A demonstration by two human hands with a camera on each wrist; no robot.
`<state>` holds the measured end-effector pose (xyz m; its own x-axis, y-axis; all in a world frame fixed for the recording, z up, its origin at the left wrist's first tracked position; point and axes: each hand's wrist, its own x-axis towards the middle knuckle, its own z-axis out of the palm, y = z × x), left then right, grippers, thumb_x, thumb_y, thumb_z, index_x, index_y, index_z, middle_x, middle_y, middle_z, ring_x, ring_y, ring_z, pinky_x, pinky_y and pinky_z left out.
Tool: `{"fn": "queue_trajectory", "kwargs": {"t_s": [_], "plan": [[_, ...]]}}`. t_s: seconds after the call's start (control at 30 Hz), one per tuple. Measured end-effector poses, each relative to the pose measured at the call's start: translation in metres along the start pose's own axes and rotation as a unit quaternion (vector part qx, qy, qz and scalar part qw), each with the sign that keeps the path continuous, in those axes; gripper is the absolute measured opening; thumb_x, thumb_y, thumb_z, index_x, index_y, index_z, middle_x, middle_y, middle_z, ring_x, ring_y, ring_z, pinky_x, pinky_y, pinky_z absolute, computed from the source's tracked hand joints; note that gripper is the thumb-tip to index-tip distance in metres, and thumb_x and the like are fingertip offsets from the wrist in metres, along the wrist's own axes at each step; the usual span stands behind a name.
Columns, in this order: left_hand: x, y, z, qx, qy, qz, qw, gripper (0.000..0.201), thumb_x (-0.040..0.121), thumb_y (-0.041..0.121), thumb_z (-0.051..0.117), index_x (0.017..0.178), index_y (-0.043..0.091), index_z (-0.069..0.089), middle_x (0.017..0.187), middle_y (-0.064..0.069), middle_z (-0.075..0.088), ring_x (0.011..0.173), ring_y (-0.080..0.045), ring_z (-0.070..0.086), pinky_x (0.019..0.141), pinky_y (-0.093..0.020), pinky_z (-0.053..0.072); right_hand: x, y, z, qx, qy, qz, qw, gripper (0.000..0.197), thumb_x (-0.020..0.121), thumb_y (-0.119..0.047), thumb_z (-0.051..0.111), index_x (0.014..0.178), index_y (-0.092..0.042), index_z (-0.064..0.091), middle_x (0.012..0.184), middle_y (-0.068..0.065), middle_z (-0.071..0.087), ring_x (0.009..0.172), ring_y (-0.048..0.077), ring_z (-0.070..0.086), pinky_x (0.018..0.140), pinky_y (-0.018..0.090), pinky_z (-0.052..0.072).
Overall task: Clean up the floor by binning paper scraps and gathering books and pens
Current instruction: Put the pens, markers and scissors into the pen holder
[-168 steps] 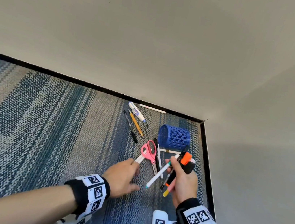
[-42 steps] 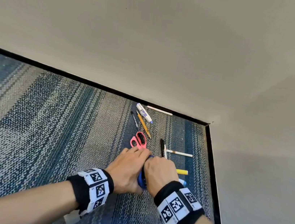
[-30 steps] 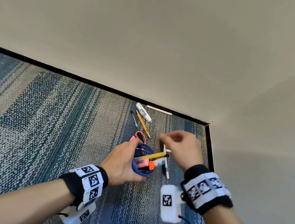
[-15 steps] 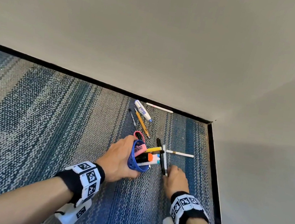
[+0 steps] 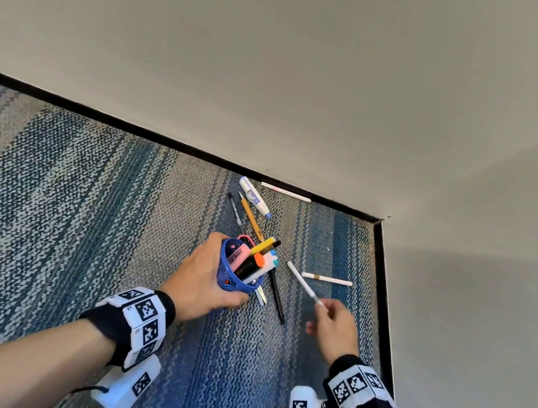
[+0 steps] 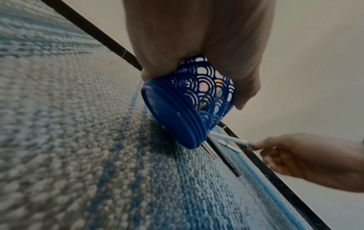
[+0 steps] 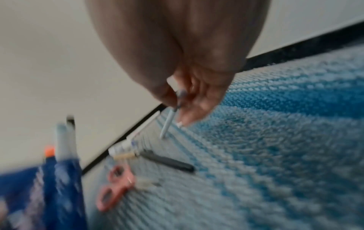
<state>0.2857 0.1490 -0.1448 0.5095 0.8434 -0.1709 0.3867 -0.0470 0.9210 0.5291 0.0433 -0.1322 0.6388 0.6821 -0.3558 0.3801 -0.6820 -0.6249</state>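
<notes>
My left hand point(image 5: 202, 274) grips a blue lattice pen cup point(image 5: 235, 273) point(image 6: 189, 99), tilted on the carpet, with several markers point(image 5: 260, 258) sticking out of it. To its right my right hand point(image 5: 331, 319) pinches the near end of a thin white pen point(image 5: 303, 283) point(image 7: 168, 124) and holds it above the floor. A black pen point(image 5: 277, 296) and pink scissors point(image 7: 116, 188) lie beside the cup. Another white pen point(image 5: 326, 278) lies on the carpet further right. The scissors are mostly hidden behind the cup in the head view.
More stationery lies toward the wall: a black pen point(image 5: 235, 211), an orange pencil point(image 5: 251, 218), a correction tape pen point(image 5: 254, 196) and a white stick point(image 5: 284, 192) at the skirting. Walls meet in a corner point(image 5: 379, 219) at the right. Striped carpet stretches left.
My right hand has picked the thin white pen up off the carpet and lifted it. The left hand keeps the cup tilted in about the same place.
</notes>
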Motion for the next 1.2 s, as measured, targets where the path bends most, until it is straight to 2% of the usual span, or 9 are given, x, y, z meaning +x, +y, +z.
{"fn": "queue_trajectory", "kwargs": {"t_s": [0.2, 0.3, 0.43, 0.57, 0.67, 0.77, 0.97, 1.03, 1.2], "plan": [[-0.003, 0.004, -0.003, 0.008, 0.004, 0.006, 1.000, 0.079, 0.052, 0.049, 0.084, 0.115, 0.035, 0.038, 0.108, 0.012, 0.059, 0.098, -0.007, 0.061, 0.086, -0.040, 0.053, 0.003, -0.019, -0.020, 0.287, 0.147, 0.020, 0.946, 0.020, 0.093, -0.009, 0.056, 0.073, -0.006, 0.057, 0.078, 0.010, 0.067, 0.080, 0.028, 0.069, 0.065, 0.026, 0.059], [-0.004, 0.007, -0.004, 0.052, -0.003, 0.008, 0.999, 0.081, 0.050, 0.056, 0.082, 0.115, 0.036, 0.036, 0.106, 0.013, 0.058, 0.095, -0.008, 0.061, 0.083, -0.040, 0.054, 0.009, -0.031, -0.021, 0.280, 0.120, -0.001, 0.952, 0.021, 0.092, -0.003, 0.052, 0.071, -0.007, 0.049, 0.082, 0.017, 0.067, 0.085, 0.034, 0.071, 0.073, 0.039, 0.059], [-0.007, 0.011, -0.006, 0.084, -0.006, 0.009, 0.996, 0.082, 0.049, 0.060, 0.080, 0.114, 0.037, 0.036, 0.105, 0.015, 0.058, 0.095, -0.008, 0.060, 0.084, -0.039, 0.052, 0.009, -0.037, -0.003, 0.127, 0.105, -0.079, 0.983, 0.031, 0.094, -0.017, 0.056, 0.073, -0.015, 0.034, 0.063, 0.008, 0.049, 0.053, 0.027, 0.064, 0.057, 0.045, 0.053], [-0.007, 0.013, -0.006, 0.091, -0.006, 0.014, 0.996, 0.079, 0.051, 0.059, 0.079, 0.114, 0.036, 0.037, 0.104, 0.017, 0.056, 0.095, -0.006, 0.058, 0.086, -0.037, 0.051, 0.007, -0.043, 0.032, -0.086, 0.048, -0.129, 0.987, 0.033, 0.087, -0.029, 0.065, 0.100, -0.016, 0.037, 0.071, -0.005, 0.055, 0.069, 0.026, 0.058, 0.064, 0.033, 0.043], [-0.007, 0.019, -0.005, 0.119, -0.004, 0.030, 0.992, 0.076, 0.053, 0.058, 0.076, 0.114, 0.033, 0.038, 0.103, 0.017, 0.051, 0.094, -0.005, 0.055, 0.085, -0.034, 0.049, 0.012, -0.043, 0.049, -0.221, 0.004, -0.161, 0.962, 0.043, 0.087, -0.034, 0.061, 0.118, -0.017, 0.037, 0.092, -0.002, 0.064, 0.087, 0.027, 0.064, 0.072, 0.036, 0.046], [-0.008, 0.022, -0.006, 0.141, -0.010, 0.035, 0.989, 0.074, 0.055, 0.057, 0.073, 0.116, 0.031, 0.039, 0.102, 0.018, 0.047, 0.093, -0.004, 0.051, 0.084, -0.030, 0.045, 0.017, -0.040, 0.049, -0.341, -0.033, -0.202, 0.918, 0.028, 0.091, -0.031, 0.052, 0.111, -0.013, 0.043, 0.112, 0.008, 0.055, 0.097, 0.032, 0.061, 0.078, 0.040, 0.048], [-0.001, 0.024, -0.002, 0.154, -0.007, 0.034, 0.987, 0.071, 0.054, 0.057, 0.072, 0.112, 0.030, 0.041, 0.099, 0.017, 0.047, 0.089, -0.003, 0.050, 0.079, -0.026, 0.042, 0.035, -0.026, 0.015, -0.447, -0.068, -0.144, 0.880, 0.048, 0.084, -0.034, 0.057, 0.121, -0.011, 0.037, 0.108, 0.010, 0.063, 0.097, 0.030, 0.064, 0.078, 0.036, 0.050], [0.001, 0.025, -0.001, 0.157, -0.011, 0.034, 0.987, 0.073, 0.055, 0.057, 0.073, 0.114, 0.029, 0.041, 0.100, 0.015, 0.048, 0.090, -0.004, 0.050, 0.082, -0.026, 0.042, 0.044, -0.022, 0.003, -0.462, -0.036, -0.178, 0.868, 0.034, 0.086, -0.031, 0.052, 0.113, -0.013, 0.044, 0.101, 0.009, 0.065, 0.091, 0.029, 0.064, 0.074, 0.035, 0.050], [0.002, 0.023, -0.002, 0.157, -0.012, 0.030, 0.987, 0.077, 0.055, 0.058, 0.074, 0.117, 0.028, 0.040, 0.103, 0.015, 0.048, 0.092, -0.004, 0.050, 0.085, -0.026, 0.043, 0.065, -0.019, -0.009, -0.484, 0.016, -0.175, 0.857, 0.032, 0.090, -0.009, 0.041, 0.122, -0.014, 0.040, 0.111, 0.012, 0.043, 0.082, 0.033, 0.066, 0.064, 0.041, 0.050]]}}
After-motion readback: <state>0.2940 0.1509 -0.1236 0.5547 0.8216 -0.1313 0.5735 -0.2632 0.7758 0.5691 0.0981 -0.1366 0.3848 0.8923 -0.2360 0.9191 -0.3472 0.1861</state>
